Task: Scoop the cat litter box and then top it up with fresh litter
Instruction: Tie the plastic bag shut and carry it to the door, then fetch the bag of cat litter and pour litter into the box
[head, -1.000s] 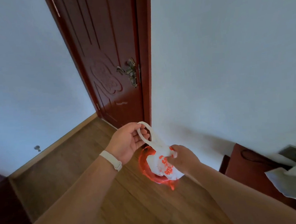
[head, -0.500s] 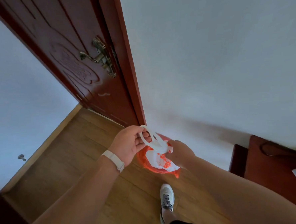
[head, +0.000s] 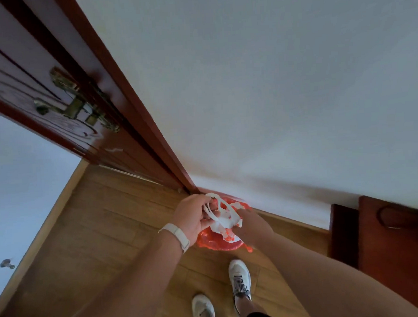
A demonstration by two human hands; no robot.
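The person stood on a wooden floor (head: 90, 239) close to a white wall (head: 271, 81), beside a dark red door (head: 54, 123) with a brass lever handle (head: 60, 107). No litter box, scoop or fresh litter was in view; the only item plausibly tied to the task was a plastic bag (head: 220, 238) — orange-red with a white printed part — held low between both hands, just in front of the skirting.

The left hand (head: 194, 218) had its fingers curled round the white bag handles (head: 221, 209), pinching the loops together. The right hand (head: 250, 223) gripped the bunched neck of the bag from the other side; how far its fingers closed could not be seen in full. In my judgement the bag was being tied or gathered for disposal.

Risks from here: the thin handles could tear if pulled apart hard, and a loose gather could let contents spill onto the floor — the bag's fill could not be judged. The bag hung directly above the forward shoe (head: 239, 276), so any drop would land there.

Count: one bag, two handle loops, two hands, one white wristband (head: 177, 235) on the left wrist, two white shoes, one door, one doorstop (head: 7, 263) on the left wall, one dark wooden cabinet (head: 392, 245) at right.
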